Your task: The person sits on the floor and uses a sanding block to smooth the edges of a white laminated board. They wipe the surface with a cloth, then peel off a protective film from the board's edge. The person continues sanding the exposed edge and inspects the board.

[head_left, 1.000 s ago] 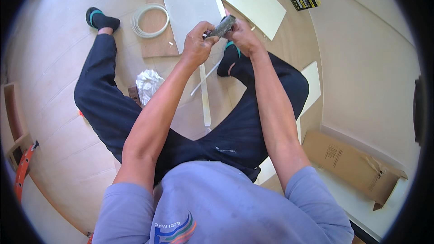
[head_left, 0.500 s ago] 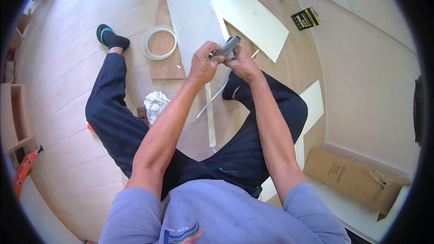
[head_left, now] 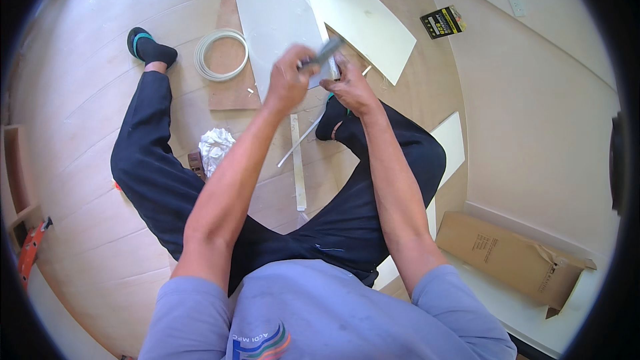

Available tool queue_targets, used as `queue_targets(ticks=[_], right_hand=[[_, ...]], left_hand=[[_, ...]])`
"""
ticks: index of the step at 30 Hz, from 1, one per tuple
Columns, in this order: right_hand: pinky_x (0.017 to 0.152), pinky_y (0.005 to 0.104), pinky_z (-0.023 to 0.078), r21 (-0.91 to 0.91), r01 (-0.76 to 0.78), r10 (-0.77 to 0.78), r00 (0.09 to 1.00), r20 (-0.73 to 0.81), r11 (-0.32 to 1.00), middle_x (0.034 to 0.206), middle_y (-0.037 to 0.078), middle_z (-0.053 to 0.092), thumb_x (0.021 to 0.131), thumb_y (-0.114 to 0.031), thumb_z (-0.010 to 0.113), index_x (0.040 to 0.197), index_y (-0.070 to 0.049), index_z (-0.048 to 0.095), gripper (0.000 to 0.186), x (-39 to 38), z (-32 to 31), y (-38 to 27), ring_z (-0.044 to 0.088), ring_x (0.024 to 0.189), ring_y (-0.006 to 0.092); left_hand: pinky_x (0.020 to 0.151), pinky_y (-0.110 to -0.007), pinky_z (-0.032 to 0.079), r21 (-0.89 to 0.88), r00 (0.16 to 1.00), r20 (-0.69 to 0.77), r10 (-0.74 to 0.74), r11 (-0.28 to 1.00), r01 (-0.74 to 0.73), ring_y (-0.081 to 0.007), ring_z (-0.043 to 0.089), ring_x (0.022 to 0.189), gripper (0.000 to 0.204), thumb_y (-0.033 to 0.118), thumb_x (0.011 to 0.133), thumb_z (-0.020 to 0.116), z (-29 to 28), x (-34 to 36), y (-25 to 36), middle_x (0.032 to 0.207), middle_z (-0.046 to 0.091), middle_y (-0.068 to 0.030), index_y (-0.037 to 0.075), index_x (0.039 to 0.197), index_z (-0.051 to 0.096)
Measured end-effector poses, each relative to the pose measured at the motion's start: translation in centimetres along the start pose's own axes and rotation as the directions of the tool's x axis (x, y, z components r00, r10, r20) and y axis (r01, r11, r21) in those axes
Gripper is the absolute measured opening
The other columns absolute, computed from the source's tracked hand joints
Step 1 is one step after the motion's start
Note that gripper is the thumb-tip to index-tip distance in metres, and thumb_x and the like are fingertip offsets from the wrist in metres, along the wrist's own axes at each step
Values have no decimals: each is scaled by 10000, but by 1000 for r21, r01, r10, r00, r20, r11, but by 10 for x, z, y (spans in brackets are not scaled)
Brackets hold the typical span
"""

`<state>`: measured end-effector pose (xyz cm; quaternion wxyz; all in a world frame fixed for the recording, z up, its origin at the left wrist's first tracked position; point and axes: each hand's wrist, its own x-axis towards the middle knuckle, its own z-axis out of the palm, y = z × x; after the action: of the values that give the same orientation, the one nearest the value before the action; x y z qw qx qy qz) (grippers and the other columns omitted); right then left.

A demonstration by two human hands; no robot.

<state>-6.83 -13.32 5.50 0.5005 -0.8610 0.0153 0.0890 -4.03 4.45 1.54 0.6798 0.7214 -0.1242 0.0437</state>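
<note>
Above the floor's far edge, left hand (head_left: 288, 80) fingers clamp a slim grey metal tool (head_left: 325, 52); right hand (head_left: 353, 90) fingers pinch its lower end, best kept steady.

Grey tool (head_left: 325, 53) motion-blurred, its kind unclear, lower end buried in the left hand (head_left: 288, 80), right hand (head_left: 352, 88) fingertips smeared, what they pinch too small to tell, white board (head_left: 277, 7) cut off by the top edge, orange tool (head_left: 32, 248) lost in the dark rim
</note>
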Motion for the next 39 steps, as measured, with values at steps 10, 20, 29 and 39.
queue_targets(ticks=[10, 20, 29, 39], right_hand=[[1057, 318, 476, 189, -146, 126, 985, 117, 971, 1448, 119, 560, 786, 112, 713, 1602, 11, 346, 900, 4, -14, 9, 540, 1319, 206], [1022, 323, 506, 176, -56, 52, 998, 28, 983, 1404, 63, 583, 782, 144, 693, 1598, -51, 383, 895, 4, -1, 4, 589, 1234, 173], [1039, 322, 495, 115, -123, 121, 992, 25, 986, 1366, 92, 606, 772, 134, 724, 1577, -45, 386, 891, -2, -10, 0, 607, 1221, 193], [1060, 327, 477, 148, -139, 153, 985, -85, 979, 1352, 106, 606, 782, 118, 685, 1546, -13, 400, 826, 0, -7, 18, 604, 1233, 212]], left_hand=[[748, -406, 532, 11, 998, -43, 49, 999, -49, -303, 662, 818, 246, 59, 804, 779, 29, -12, -4, 908, 674, -135, 48, 1028, 678], [741, -414, 537, 2, 985, -173, -13, 1000, 13, -332, 669, 803, 269, 58, 790, 797, 14, 58, 1, 886, 679, -147, 64, 1027, 672], [808, -339, 532, -48, 995, 38, -94, 994, 96, -172, 646, 875, 275, 75, 830, 776, 4, -2, -11, 929, 690, -72, 41, 1087, 684], [758, -359, 532, 26, 998, -23, 65, 998, -64, -273, 669, 852, 279, 51, 835, 783, 42, 1, -7, 932, 679, -126, 59, 1083, 656]])
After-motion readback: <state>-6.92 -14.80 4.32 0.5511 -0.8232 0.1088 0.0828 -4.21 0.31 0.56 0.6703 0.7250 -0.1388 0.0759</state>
